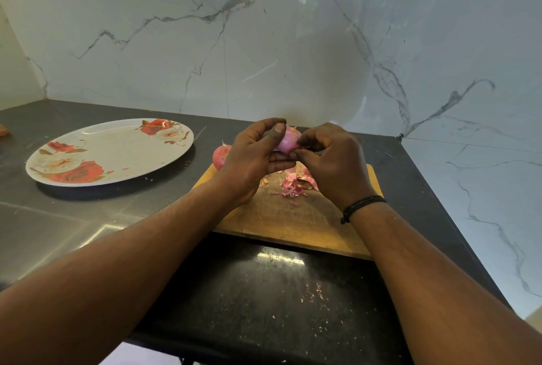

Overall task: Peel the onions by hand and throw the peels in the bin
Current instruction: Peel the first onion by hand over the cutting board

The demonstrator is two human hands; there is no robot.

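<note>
Head view shows no readable writing. At frame centre, the left hand (252, 156) grips a pink onion (289, 139) above the cutting board (293, 218); the right hand (331, 159) pinches its skin. Peels (293, 185) lie on the board, a second onion (220, 156) beside it on the counter (88, 218).

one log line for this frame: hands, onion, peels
left hand: holds onion | right hand: pinches its skin | peels: on cutting board | second onion: unpeeled, beside board
</note>
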